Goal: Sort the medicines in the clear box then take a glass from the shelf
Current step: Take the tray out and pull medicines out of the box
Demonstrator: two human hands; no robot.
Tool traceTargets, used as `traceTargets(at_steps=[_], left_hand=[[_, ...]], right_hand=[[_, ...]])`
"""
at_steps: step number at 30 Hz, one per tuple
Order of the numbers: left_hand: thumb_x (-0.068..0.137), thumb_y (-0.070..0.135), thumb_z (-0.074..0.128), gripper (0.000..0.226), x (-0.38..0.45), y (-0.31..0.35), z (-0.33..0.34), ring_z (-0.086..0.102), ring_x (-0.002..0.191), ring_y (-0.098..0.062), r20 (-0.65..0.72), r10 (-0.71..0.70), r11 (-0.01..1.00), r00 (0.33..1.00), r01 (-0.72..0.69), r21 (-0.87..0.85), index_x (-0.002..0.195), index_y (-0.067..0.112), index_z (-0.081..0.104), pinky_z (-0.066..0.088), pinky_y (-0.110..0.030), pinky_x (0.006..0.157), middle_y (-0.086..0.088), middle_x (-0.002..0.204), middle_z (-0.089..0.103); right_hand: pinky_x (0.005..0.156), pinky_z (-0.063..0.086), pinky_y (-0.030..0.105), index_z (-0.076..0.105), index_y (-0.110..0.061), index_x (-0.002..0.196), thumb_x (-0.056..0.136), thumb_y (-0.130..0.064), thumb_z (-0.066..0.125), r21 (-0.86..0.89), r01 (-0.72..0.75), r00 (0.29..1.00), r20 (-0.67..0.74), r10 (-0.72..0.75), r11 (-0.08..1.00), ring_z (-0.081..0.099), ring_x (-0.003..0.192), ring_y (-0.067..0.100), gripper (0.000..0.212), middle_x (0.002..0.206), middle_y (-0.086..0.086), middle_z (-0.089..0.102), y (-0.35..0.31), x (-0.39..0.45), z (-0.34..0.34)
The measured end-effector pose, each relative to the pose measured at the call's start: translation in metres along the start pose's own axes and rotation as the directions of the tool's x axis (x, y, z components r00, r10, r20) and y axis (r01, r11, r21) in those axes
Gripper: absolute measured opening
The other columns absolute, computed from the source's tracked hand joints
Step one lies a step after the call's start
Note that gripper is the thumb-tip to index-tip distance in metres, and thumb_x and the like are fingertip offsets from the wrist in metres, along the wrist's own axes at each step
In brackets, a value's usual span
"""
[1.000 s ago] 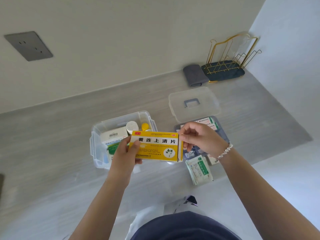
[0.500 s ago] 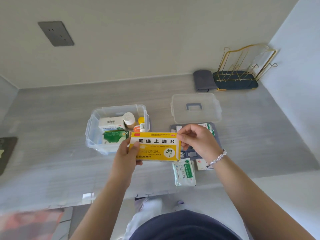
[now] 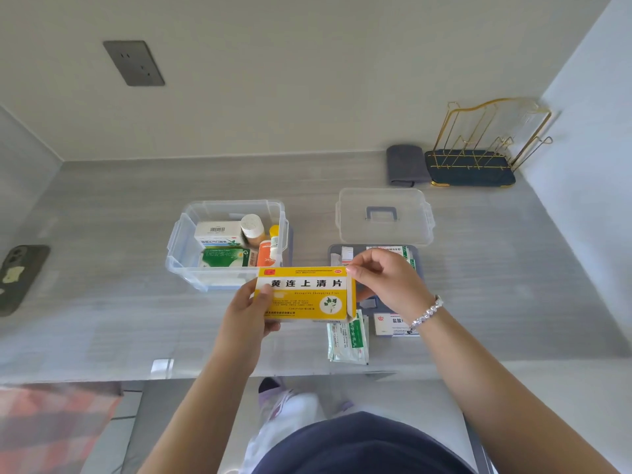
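I hold a yellow medicine box (image 3: pixel 304 294) in front of me above the counter's near edge. My left hand (image 3: pixel 248 311) grips its left end and my right hand (image 3: pixel 386 280) pinches its top right corner, where the end flap stands open. Behind it stands the clear box (image 3: pixel 178 248) with white and green cartons, a white-capped bottle and an orange tube inside. A gold wire glass rack (image 3: pixel 478 145) with a clear glass (image 3: pixel 528 118) hanging on it stands at the back right corner.
The clear lid (image 3: pixel 384 215) lies right of the box, above a grey tray (image 3: pixel 333 251) of medicines. A green-and-white sachet (image 3: pixel 347 342) and a white carton (image 3: pixel 391 325) lie near the counter edge. A grey cloth (image 3: pixel 405 164) sits beside the rack, a phone (image 3: pixel 20 275) at far left.
The camera view has shifted, showing more of the counter's left side and the floor. Both hands keep hold of the yellow box in almost the same pose.
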State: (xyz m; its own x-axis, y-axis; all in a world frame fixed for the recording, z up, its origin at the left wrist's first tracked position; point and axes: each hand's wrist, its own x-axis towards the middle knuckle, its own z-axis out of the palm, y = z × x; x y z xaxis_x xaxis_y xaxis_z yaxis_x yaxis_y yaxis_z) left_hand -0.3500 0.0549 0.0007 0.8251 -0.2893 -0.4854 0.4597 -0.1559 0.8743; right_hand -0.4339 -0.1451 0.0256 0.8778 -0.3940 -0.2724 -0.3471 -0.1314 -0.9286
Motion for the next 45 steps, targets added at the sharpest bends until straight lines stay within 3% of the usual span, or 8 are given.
traceTargets(at_steps=[11,16,20,25,30,36,40,45], left_hand=[[0.098,0.026,0.042,0.026,-0.011,-0.006,0.008,0.054,0.071,-0.020,-0.029,0.020,1.000,0.999,-0.020,0.000,0.119,0.014,0.053,0.047,-0.030,0.063,-0.006,0.091,0.065],[0.099,0.024,0.040,0.027,-0.014,-0.008,0.012,0.051,0.067,-0.020,-0.048,-0.002,0.999,0.999,-0.001,-0.054,0.120,0.012,0.052,0.045,-0.030,0.062,-0.005,0.087,0.064],[0.099,0.026,0.039,0.029,-0.015,-0.009,0.018,0.049,0.064,-0.019,-0.061,-0.036,0.995,0.997,0.030,-0.100,0.121,0.012,0.051,0.045,-0.030,0.062,-0.004,0.085,0.063],[0.098,0.026,0.041,0.029,-0.012,-0.006,0.016,0.053,0.069,-0.018,-0.115,-0.019,0.994,0.993,0.006,-0.108,0.123,0.013,0.050,0.046,-0.029,0.062,-0.003,0.085,0.062],[0.098,0.026,0.043,0.031,-0.007,-0.003,0.016,0.056,0.074,-0.017,-0.147,0.014,0.996,0.989,-0.027,-0.091,0.126,0.015,0.047,0.046,-0.028,0.060,-0.002,0.091,0.062],[0.098,0.026,0.042,0.024,-0.001,-0.009,0.028,0.060,0.077,-0.014,-0.111,-0.014,0.999,0.994,0.009,-0.046,0.120,0.018,0.049,0.049,-0.022,0.056,0.001,0.091,0.062],[0.097,0.025,0.043,0.016,0.005,-0.020,0.047,0.064,0.080,-0.011,-0.019,-0.021,0.999,1.000,0.021,0.037,0.112,0.022,0.049,0.054,-0.020,0.054,0.004,0.091,0.063],[0.095,0.023,0.047,0.015,0.011,-0.047,0.068,0.062,0.083,-0.011,0.056,-0.019,0.969,0.998,0.005,0.246,0.105,0.026,0.058,0.055,-0.027,0.068,0.003,0.094,0.066]], right_hand=[[0.050,0.053,0.015,0.055,-0.020,0.073,0.085,-0.015,0.062,0.095,0.055,0.989,-0.139,-0.041,0.994,0.066,0.061,0.007,0.015,0.079,0.003,0.068,0.005,-0.003,0.010],[0.071,0.057,0.034,0.056,-0.024,0.078,0.087,-0.019,0.058,0.232,0.037,0.982,-0.188,0.007,0.972,0.067,0.081,0.023,0.010,0.090,0.008,0.067,0.011,-0.004,0.023],[0.066,0.055,0.034,0.058,-0.031,0.098,0.091,-0.026,0.049,0.634,-0.012,0.995,-0.071,0.074,0.773,0.064,0.077,0.016,0.012,0.091,0.002,0.059,0.008,-0.005,0.041],[0.066,0.057,0.026,0.059,-0.028,0.102,0.096,-0.030,0.038,0.612,-0.026,0.997,-0.037,0.062,0.791,0.067,0.080,0.012,0.022,0.095,0.002,0.064,0.005,-0.004,0.047],[0.094,0.049,0.037,0.048,-0.029,0.128,0.097,-0.024,0.036,0.749,-0.120,0.993,0.100,0.069,0.652,0.060,0.111,0.021,0.034,0.122,0.001,0.060,0.012,-0.004,0.046],[0.096,0.048,0.036,0.043,-0.043,0.127,0.093,-0.027,0.044,0.550,-0.138,0.990,0.068,0.121,0.824,0.062,0.106,0.014,0.037,0.121,-0.005,0.062,0.027,-0.005,0.027],[0.081,0.053,0.024,0.039,-0.039,0.135,0.091,-0.027,0.052,0.242,-0.140,0.985,-0.067,0.160,0.960,0.064,0.092,0.001,0.047,0.103,-0.018,0.064,0.045,-0.007,0.004],[0.070,0.053,0.022,0.053,-0.024,0.126,0.088,-0.022,0.057,0.109,-0.224,0.935,-0.255,0.245,0.968,0.065,0.087,0.012,0.038,0.104,-0.001,0.067,0.078,-0.013,-0.017]])
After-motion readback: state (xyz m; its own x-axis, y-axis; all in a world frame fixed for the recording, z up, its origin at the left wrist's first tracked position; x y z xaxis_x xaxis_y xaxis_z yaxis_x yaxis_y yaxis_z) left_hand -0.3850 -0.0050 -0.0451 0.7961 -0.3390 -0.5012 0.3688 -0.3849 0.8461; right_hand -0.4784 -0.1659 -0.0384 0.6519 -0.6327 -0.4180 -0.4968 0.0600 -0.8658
